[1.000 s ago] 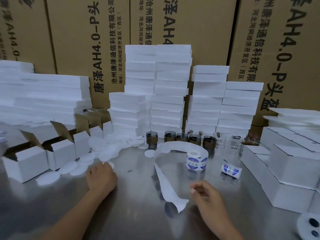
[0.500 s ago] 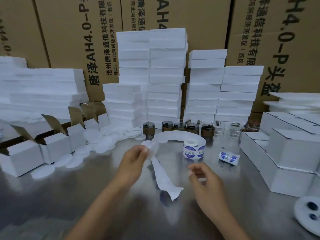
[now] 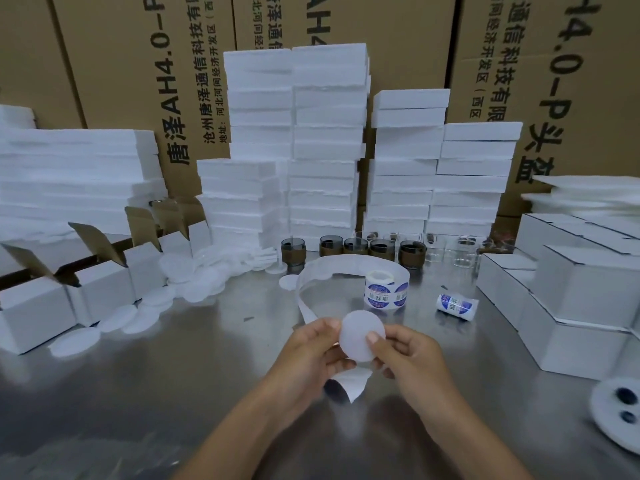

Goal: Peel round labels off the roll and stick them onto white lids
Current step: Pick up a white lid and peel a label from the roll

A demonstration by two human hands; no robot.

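Left hand (image 3: 313, 351) and right hand (image 3: 405, 351) both pinch a white lid (image 3: 360, 336) between them, held above the near tabletop (image 3: 173, 393).

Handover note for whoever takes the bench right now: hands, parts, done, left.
Left hand pinches the white lid by its left edge. Right hand: thumb on its right edge, fingers behind.
Label roll stands upright on the table beyond the hands; its backing strip loops back under them. Loose lids lie at left beside open boxes.
Done: one lid in hand; the face in view bears no label, far side hidden.
Left: label it, then the loose lids.
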